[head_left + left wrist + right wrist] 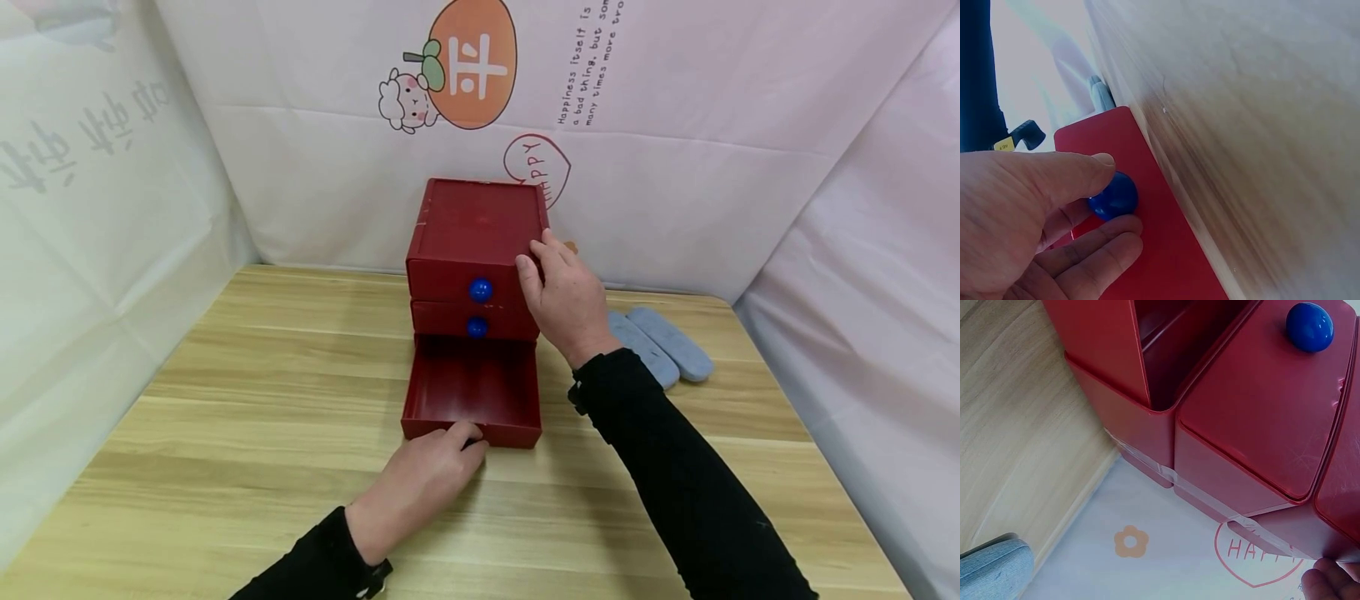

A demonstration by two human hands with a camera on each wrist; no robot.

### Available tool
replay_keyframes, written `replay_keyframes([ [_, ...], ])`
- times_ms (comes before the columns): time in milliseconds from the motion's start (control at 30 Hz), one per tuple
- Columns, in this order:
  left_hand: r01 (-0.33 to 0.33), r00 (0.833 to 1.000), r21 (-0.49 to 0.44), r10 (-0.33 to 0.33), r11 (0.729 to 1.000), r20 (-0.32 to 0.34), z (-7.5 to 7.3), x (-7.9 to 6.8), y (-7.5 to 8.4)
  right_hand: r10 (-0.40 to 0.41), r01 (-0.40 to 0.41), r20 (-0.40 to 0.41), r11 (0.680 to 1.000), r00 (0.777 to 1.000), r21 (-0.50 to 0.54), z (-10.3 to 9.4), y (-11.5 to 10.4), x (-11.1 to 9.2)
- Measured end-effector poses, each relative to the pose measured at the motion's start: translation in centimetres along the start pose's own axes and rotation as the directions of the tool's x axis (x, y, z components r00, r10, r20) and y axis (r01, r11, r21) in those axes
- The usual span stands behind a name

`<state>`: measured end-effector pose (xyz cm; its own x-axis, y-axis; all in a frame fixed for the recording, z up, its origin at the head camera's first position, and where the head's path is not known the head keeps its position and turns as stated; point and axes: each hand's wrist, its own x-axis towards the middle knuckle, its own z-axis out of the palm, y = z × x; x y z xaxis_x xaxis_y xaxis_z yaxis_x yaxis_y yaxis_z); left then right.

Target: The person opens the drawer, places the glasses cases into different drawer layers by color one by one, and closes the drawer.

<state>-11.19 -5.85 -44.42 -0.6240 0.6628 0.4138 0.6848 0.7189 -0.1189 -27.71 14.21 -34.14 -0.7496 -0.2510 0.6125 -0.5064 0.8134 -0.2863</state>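
Note:
A small red drawer cabinet (pixel 480 221) with three stacked drawers stands on the table, its bottom drawer (pixel 476 387) pulled out and bare inside. My left hand (pixel 423 475) is at the front of that drawer. In the left wrist view, the thumb and fingers pinch its round blue knob (pixel 1116 197). My right hand (pixel 566 296) holds the cabinet's upper right front corner, thumb at the front edge and fingers along the right side. Its fingertips (pixel 1322 581) show against the cabinet in the right wrist view. The upper two drawers are closed, each with a blue knob.
Two grey-blue, flat oblong pieces (pixel 671 343) lie on the wooden table (pixel 262 417) to the right of the cabinet, partly behind the right forearm. Printed white cloth (pixel 322 183) hangs behind the table and along both sides. Clear tape (pixel 1191 490) runs down the cabinet's side.

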Motion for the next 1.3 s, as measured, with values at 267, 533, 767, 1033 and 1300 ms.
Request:
replay_keyframes([
  [267, -0.002, 1.0, -0.035, 0.003, 0.999, 0.016, -0.4, -0.41, 0.37, -0.006, 0.006, -0.009, 1.0, 1.0, 0.004, 0.0, 0.01, -0.05],
  [533, -0.012, 0.999, -0.001, 0.012, 1.0, 0.034, -0.83, -0.57, 0.72, -0.002, 0.002, -0.012, 1.0, 1.0, 0.0, 0.0, -0.02, 0.04],
  [767, -0.012, 0.999, 0.012, 0.012, 1.0, 0.04, -0.97, -0.53, 0.76, -0.007, 0.007, -0.025, 1.0, 1.0, -0.004, 0.02, 0.04, 0.1],
  [1033, -0.016, 1.0, 0.023, 0.015, 1.0, 0.024, -0.8, -0.51, 0.73, 0.0, 0.0, -0.011, 1.0, 1.0, -0.003, 0.02, 0.02, 0.07],
  [1300, -0.019, 1.0, 0.025, 0.018, 1.0, 0.022, -0.89, -0.4, 0.72, 0.001, -0.001, -0.009, 1.0, 1.0, -0.004, 0.02, 0.0, 0.05],
])
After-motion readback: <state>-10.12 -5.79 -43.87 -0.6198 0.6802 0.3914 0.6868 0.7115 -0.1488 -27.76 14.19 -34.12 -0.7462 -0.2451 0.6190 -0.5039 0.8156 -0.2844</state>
